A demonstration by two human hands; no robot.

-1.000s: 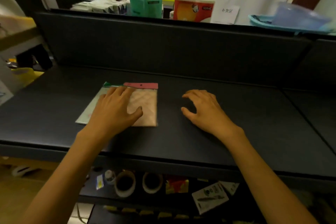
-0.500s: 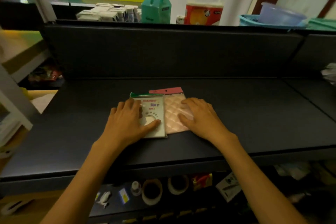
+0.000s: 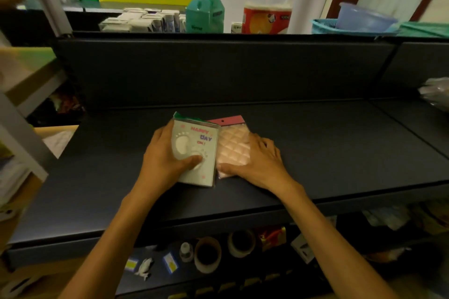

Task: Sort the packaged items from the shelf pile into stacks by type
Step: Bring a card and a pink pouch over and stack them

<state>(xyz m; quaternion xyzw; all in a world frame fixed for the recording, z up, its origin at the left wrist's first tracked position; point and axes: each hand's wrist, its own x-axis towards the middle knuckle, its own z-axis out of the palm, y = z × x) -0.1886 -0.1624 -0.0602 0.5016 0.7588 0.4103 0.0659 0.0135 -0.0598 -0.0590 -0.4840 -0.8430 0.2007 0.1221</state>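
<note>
Two flat packets lie side by side on the dark shelf [image 3: 315, 153]. The left one is a pale green card packet [image 3: 196, 143] printed with footprints and "HAPPY DAY". My left hand [image 3: 167, 158] grips its left edge, thumb pressed on its front, and the packet tilts up slightly. It overlaps the left edge of a pink quilted packet [image 3: 234, 145] with a red header strip. My right hand [image 3: 260, 162] lies on that packet's right side, fingers on top and thumb along its near edge.
A raised back wall [image 3: 218, 68] closes the shelf; behind it stand white boxes [image 3: 143, 20], a teal jug [image 3: 205, 16], a red pack [image 3: 267, 18] and a blue basket [image 3: 325, 25]. Tape rolls [image 3: 207, 253] and small items sit on the lower shelf. A plastic-wrapped bundle [image 3: 437, 94] is far right.
The green packet, first under the pink one beneath my left hand, now overlaps its left edge and tilts up. My right hand moved from the bare shelf onto the pink packet.
</note>
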